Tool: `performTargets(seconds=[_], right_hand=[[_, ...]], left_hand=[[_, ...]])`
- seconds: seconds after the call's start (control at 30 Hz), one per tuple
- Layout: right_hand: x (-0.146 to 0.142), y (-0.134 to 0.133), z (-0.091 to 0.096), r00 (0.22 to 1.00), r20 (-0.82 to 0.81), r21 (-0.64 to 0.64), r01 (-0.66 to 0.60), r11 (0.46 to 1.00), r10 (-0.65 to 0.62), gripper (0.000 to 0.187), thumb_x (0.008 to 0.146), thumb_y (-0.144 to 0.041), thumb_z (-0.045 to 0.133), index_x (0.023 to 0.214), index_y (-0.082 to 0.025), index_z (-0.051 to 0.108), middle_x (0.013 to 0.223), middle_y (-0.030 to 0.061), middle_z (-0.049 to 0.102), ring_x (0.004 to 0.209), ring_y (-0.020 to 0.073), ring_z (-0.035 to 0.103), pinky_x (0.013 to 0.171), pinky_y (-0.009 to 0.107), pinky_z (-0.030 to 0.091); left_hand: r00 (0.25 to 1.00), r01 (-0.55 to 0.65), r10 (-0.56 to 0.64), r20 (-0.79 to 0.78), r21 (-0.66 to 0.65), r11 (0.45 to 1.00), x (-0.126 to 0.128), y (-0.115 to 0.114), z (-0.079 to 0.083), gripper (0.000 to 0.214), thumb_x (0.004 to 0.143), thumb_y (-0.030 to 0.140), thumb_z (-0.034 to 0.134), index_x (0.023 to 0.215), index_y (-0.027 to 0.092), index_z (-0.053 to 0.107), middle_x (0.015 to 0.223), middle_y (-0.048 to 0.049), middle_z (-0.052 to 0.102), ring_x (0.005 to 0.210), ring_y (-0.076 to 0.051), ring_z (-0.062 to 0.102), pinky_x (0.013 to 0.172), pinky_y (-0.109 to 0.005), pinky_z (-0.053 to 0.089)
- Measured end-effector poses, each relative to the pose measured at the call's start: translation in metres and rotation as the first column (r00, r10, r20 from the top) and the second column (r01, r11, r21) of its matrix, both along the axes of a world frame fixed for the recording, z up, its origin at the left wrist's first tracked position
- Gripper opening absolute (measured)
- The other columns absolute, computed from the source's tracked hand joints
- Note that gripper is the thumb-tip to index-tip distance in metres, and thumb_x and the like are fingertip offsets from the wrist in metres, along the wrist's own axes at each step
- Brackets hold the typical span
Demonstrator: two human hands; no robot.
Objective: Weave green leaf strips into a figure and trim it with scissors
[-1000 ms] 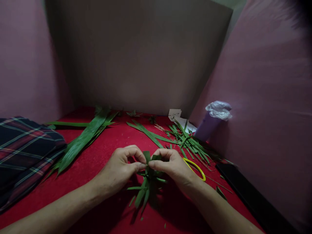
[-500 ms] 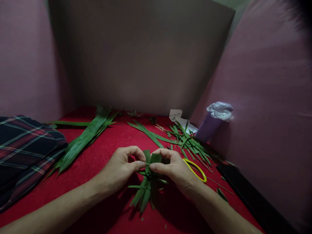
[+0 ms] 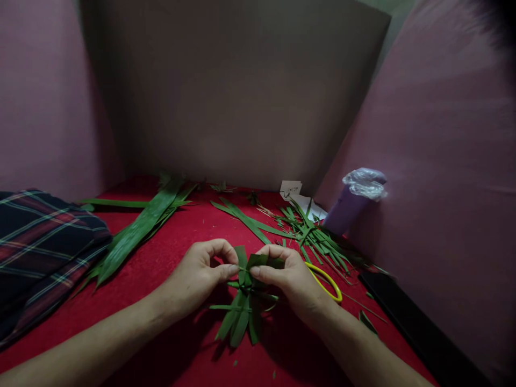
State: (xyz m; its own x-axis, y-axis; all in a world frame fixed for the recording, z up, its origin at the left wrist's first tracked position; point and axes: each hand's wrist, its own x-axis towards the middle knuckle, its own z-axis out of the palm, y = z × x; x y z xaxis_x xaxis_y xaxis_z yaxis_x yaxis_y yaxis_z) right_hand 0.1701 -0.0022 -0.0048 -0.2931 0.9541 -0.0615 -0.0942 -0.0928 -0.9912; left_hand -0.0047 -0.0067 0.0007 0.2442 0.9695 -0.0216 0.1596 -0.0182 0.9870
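A small bundle of folded green leaf strips (image 3: 244, 306) is held above the red cloth (image 3: 173, 252). My left hand (image 3: 201, 277) pinches its top from the left, thumb against forefinger. My right hand (image 3: 288, 279) pinches the same top from the right, fingers curled over a folded leaf tip. The loose strip ends fan downward below both hands. A yellow scissors handle (image 3: 328, 282) shows just behind my right hand.
Long green leaves (image 3: 139, 228) lie at the left back. A pile of thin leaf cuttings (image 3: 312, 236) lies at the right back, near a purple bottle (image 3: 350, 201) and a white paper (image 3: 291, 189). Plaid fabric (image 3: 36, 247) rests at the left. Pink walls enclose the area.
Both hands stay pinched on the leaf bundle. The right fingers have folded a leaf tip further over the top, and the hanging strip ends have shifted slightly.
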Motion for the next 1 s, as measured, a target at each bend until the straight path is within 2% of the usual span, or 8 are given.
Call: performTargets(seconds=[0.13, 0.27, 0.4, 0.73, 0.87, 1.0], right_hand=[[0.0012, -0.0003, 0.0016, 0.998, 0.022, -0.006, -0.060, 0.998, 0.061, 0.021, 0.062, -0.024, 0.074, 0.071, -0.014, 0.057, 0.059, -0.0040, 0.057, 0.049, 0.0073, 0.049, 0.050, 0.021, 0.038], [0.0042, 0.0010, -0.0003, 0.990, 0.033, -0.038, -0.137, 0.990, 0.138, 0.032, 0.058, -0.023, 0.078, 0.081, -0.016, 0.057, 0.068, -0.0022, 0.060, 0.060, 0.0109, 0.056, 0.059, 0.024, 0.043], [0.0046, 0.0016, -0.0028, 0.990, 0.031, -0.038, -0.133, 0.990, 0.134, 0.035, 0.058, -0.023, 0.078, 0.084, -0.018, 0.056, 0.071, -0.0021, 0.061, 0.061, 0.0126, 0.058, 0.060, 0.027, 0.045], [0.0045, 0.0006, -0.0004, 0.991, -0.039, -0.019, -0.126, 0.992, 0.125, 0.034, 0.059, -0.025, 0.078, 0.084, -0.017, 0.055, 0.072, -0.0015, 0.061, 0.060, 0.0113, 0.058, 0.057, 0.025, 0.045], [0.0041, 0.0007, -0.0017, 0.992, -0.043, -0.018, -0.119, 0.993, 0.118, 0.038, 0.056, -0.024, 0.080, 0.083, -0.017, 0.055, 0.072, -0.0017, 0.061, 0.060, 0.0123, 0.058, 0.057, 0.026, 0.046], [0.0036, 0.0013, -0.0020, 0.996, -0.054, 0.025, -0.067, 0.997, 0.068, 0.034, 0.057, -0.023, 0.078, 0.081, -0.018, 0.054, 0.071, -0.0017, 0.061, 0.061, 0.0129, 0.058, 0.059, 0.027, 0.046]], left_hand=[[1.000, 0.002, -0.001, 0.019, -0.006, 1.000, -0.0018, 0.0018, -0.0015, 0.014, 0.067, 0.025, 0.062, 0.066, 0.018, 0.051, 0.055, 0.0035, 0.054, 0.049, -0.012, 0.050, 0.047, -0.024, 0.037], [0.999, -0.019, 0.019, 0.047, 0.004, 1.000, -0.0024, 0.0040, -0.0017, 0.015, 0.064, 0.024, 0.065, 0.064, 0.017, 0.051, 0.056, 0.0035, 0.055, 0.049, -0.011, 0.050, 0.047, -0.023, 0.037], [0.997, -0.024, 0.024, 0.079, 0.004, 1.000, -0.0026, 0.0055, -0.0023, 0.015, 0.064, 0.023, 0.066, 0.064, 0.016, 0.053, 0.057, 0.0040, 0.054, 0.048, -0.010, 0.048, 0.047, -0.023, 0.038], [0.993, -0.034, 0.035, 0.112, -0.007, 0.999, -0.0011, 0.0054, -0.0004, 0.015, 0.065, 0.021, 0.066, 0.064, 0.016, 0.052, 0.058, 0.0035, 0.055, 0.050, -0.009, 0.048, 0.047, -0.022, 0.038], [0.989, -0.045, 0.048, 0.139, -0.026, 0.999, -0.0021, 0.0046, 0.0023, 0.017, 0.064, 0.021, 0.068, 0.063, 0.016, 0.052, 0.056, 0.0043, 0.055, 0.049, -0.009, 0.048, 0.048, -0.021, 0.038], [0.969, -0.057, 0.077, 0.235, -0.091, 0.994, -0.0024, 0.0026, 0.0029, 0.021, 0.068, 0.030, 0.068, 0.078, 0.017, 0.055, 0.068, 0.0022, 0.059, 0.059, -0.011, 0.055, 0.055, -0.024, 0.043]])
